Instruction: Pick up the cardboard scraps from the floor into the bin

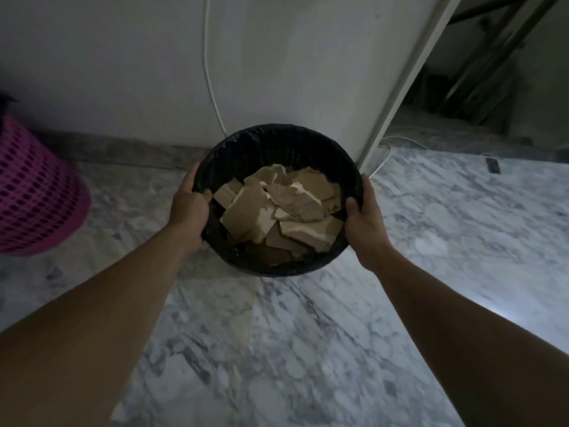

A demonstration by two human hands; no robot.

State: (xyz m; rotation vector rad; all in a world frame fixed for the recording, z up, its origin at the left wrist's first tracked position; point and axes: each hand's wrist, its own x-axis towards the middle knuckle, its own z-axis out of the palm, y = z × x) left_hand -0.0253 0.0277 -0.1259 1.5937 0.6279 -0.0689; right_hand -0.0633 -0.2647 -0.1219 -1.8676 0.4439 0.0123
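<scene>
The person's left grip (189, 211) and right grip (365, 214) hold a round black bin (277, 140) between them, one on each side of its rim. Each grip is closed on the rim: a thumb hooks over the edge into the bin, and the other fingers wrap the outer wall, mostly out of sight. Both bare forearms reach forward to it.

The cardboard scraps (277, 211) lie inside the bin, between the two grips, a loose heap of torn brown pieces overlapping one another and covering the bottom. I cannot tell whether the bin rests on the marble floor (277, 349) or hangs just above it.

Beyond the grips stands a pale wall (107, 72), and a thin white cable (211, 87) runs down it to just behind the bin's far rim. Well off to the left of the left grip sits a pink perforated basket (34, 192), cut by the picture's edge. Beyond the right grip and to its right, a white door frame (409, 72) rises at a slant, with a dim room past it. A small dark object (491, 165) lies on the floor far to the right.
</scene>
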